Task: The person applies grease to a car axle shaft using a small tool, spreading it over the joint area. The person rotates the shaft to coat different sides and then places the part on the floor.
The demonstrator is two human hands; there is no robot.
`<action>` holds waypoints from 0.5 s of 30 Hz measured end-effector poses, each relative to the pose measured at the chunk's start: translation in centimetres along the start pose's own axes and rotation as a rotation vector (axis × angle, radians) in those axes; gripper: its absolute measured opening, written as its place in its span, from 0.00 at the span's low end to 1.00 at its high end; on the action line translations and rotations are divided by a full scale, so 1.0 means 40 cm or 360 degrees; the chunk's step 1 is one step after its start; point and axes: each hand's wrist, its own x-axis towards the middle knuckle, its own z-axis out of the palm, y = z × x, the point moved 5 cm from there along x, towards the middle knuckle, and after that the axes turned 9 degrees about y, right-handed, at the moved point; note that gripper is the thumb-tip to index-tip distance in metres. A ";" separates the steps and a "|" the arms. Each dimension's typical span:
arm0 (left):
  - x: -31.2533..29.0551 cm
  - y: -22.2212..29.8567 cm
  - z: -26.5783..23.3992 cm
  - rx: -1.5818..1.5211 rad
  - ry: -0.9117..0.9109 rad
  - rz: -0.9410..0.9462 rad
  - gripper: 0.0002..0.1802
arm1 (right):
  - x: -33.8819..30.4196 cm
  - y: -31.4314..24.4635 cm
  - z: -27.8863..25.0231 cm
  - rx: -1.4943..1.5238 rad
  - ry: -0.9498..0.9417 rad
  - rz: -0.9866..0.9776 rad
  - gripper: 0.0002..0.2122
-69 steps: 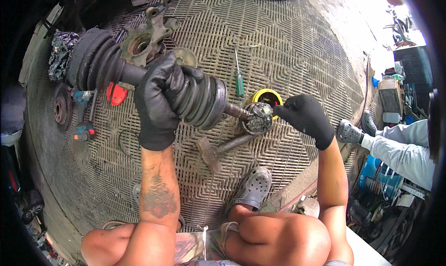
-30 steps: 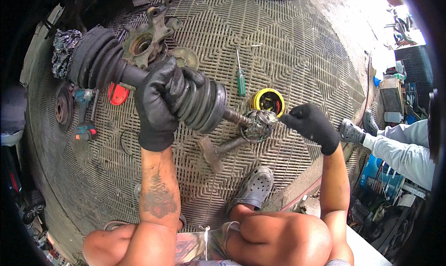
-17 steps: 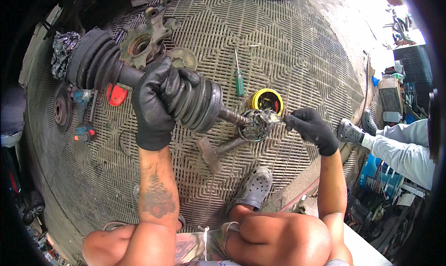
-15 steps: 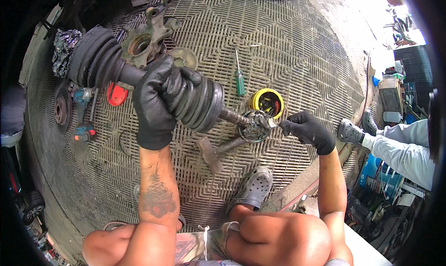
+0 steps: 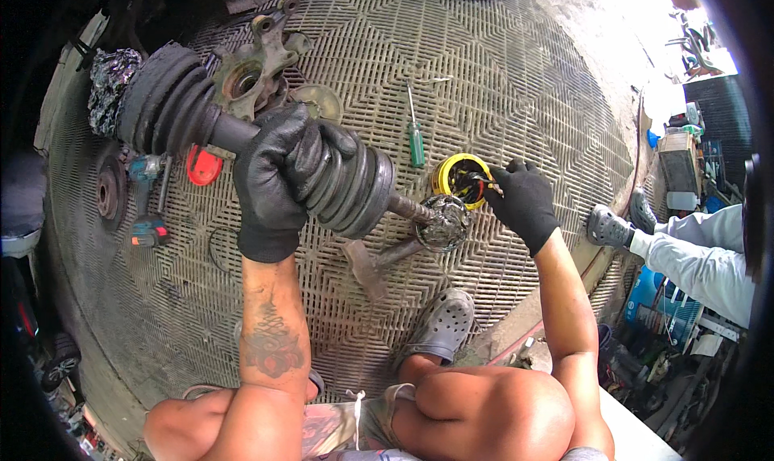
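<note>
My left hand (image 5: 274,179), in a black glove, is wrapped round the middle of a car's drive axle (image 5: 230,130). A ribbed rubber boot (image 5: 161,98) covers the axle's upper left part, and foil-like wrapping is at that end. Another boot (image 5: 355,191) lies just right of my hand. The axle's right end (image 5: 446,222) is thick with dark grease. Beside it stands a yellow-rimmed tub (image 5: 441,175) with dark grease inside. At the tub's right rim, my gloved right hand (image 5: 524,203) pinches a thin, grease-smeared tool (image 5: 488,180), its tip over the opening.
On the grated floor mat lie a hammer (image 5: 367,272), a green-handled screwdriver (image 5: 416,143), a steering knuckle (image 5: 246,70), a cordless driver (image 5: 147,195), a brake disc (image 5: 109,188) and a red lid (image 5: 204,167). A co-worker's grey-trousered legs (image 5: 697,255) reach in from the right.
My right hand has moved up from the axle's greased end to the yellow tub, taking the thin tool along. My left hand and the axle have barely shifted.
</note>
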 end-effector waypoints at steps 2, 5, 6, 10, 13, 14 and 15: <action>-0.022 0.026 0.042 -0.0042 -0.0110 -0.0032 0.19 | -0.021 -0.009 -0.031 -0.0112 0.0482 -0.0210 0.19; -0.044 0.045 0.060 -0.0164 -0.0280 -0.0073 0.20 | -0.063 -0.033 -0.053 0.0143 0.0430 -0.0278 0.19; -0.049 0.050 0.058 -0.0191 -0.0303 -0.0085 0.21 | -0.088 -0.037 -0.032 0.0438 0.0101 -0.0221 0.18; -0.056 0.006 0.012 -0.0631 -0.0436 -0.0201 0.23 | -0.212 -0.094 0.096 0.0897 -0.0612 -0.0155 0.16; -0.078 -0.014 0.009 -0.0605 -0.0333 -0.0187 0.23 | -0.263 -0.116 0.144 0.0796 -0.0321 0.0008 0.18; -0.083 -0.012 0.010 -0.0603 -0.0417 -0.0175 0.22 | -0.267 -0.133 0.135 0.0880 -0.0217 0.0035 0.18; -0.088 -0.010 0.009 -0.0614 -0.0415 -0.0189 0.22 | -0.268 -0.144 0.123 0.0961 -0.0113 0.0065 0.19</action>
